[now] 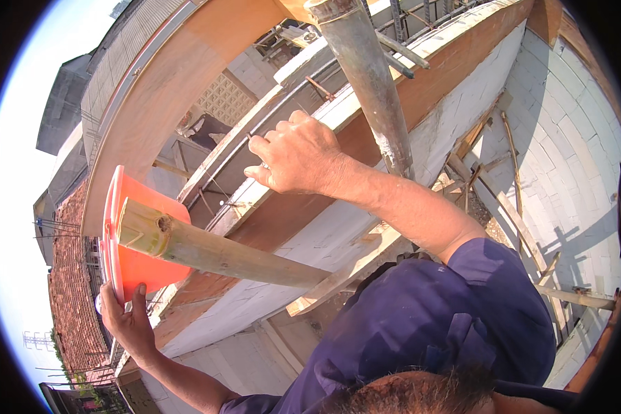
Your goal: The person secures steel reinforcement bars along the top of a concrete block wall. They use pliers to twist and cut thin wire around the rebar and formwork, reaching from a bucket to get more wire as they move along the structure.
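An orange plastic bucket (pixel 162 276) is tilted on its side at the left, its wide rim facing left. My left hand (pixel 127 321) grips the lower part of that rim, thumb on the near side. A cut greenish bamboo pole (pixel 234 252) crosses in front of the bucket and hides part of it. My right hand (pixel 298 155) is raised over the formwork trough, apart from the bucket. Its fingers are curled and the thumb is bent towards them. Whatever lies between them is too small to tell.
A thick grey pole (pixel 366 76) stands just right of my right hand. Below runs a plywood formwork board (pixel 455 79) along a pale block wall (pixel 559 117). Steel bars (pixel 397 21) stick up at the top. Wooden props (pixel 514 228) stand lower right; a brick-red tiled roof (pixel 69 290) lies far left.
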Demonstrator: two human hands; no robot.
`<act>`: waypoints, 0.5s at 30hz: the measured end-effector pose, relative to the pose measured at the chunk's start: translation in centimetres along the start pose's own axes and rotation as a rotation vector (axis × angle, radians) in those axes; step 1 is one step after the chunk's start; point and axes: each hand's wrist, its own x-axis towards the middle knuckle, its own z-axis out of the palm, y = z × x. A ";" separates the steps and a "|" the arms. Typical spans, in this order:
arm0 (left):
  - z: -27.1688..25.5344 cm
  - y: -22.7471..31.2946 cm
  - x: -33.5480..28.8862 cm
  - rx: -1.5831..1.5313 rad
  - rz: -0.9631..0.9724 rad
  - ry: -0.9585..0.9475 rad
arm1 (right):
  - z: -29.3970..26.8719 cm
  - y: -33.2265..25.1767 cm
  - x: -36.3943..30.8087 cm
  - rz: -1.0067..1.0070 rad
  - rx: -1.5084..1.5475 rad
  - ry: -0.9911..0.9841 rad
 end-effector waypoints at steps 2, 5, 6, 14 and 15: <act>0.5 0.6 -0.3 0.062 0.087 0.071 | -0.4 0.0 -0.2 -0.015 0.012 0.000; -0.4 0.2 -0.9 0.156 0.086 0.122 | 0.2 -0.3 -0.1 -0.014 0.027 0.002; -1.0 -0.2 -1.4 0.137 0.088 0.059 | 0.4 -0.6 -0.1 -0.027 0.047 -0.009; -0.2 -2.5 0.1 0.033 0.061 0.019 | -0.1 -0.2 -0.3 -0.010 0.055 -0.025; -0.2 -2.8 0.0 0.028 0.065 0.022 | 0.0 -0.1 -0.3 -0.012 0.053 -0.013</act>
